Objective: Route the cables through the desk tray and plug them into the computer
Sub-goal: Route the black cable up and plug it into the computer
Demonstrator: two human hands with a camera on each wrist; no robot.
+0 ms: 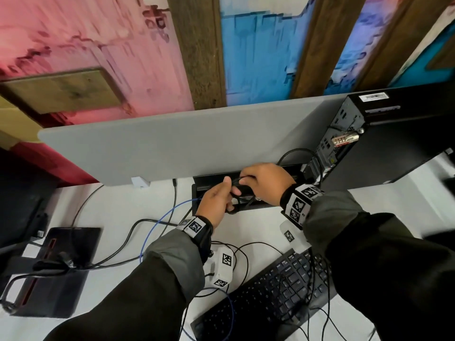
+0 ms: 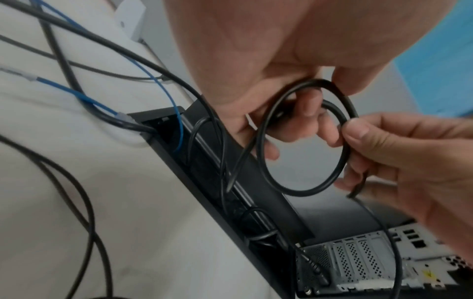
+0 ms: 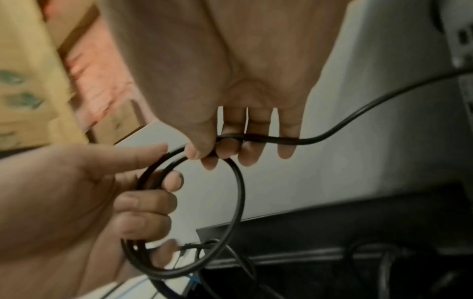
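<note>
At frame centre, our left hand (image 1: 216,201) and right hand (image 1: 267,183) both pinched the looped black cable (image 2: 302,139) above the desk tray (image 1: 258,205).

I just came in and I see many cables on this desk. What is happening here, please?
A person is tidying computer cables. Both hands hold one black cable coiled in a loop above the open desk tray: the left hand and the right hand each pinch the loop. A blue cable already drops into the tray. The computer stands to the right, its back ports facing the tray. Whether this cable is plugged in cannot be seen.
</note>
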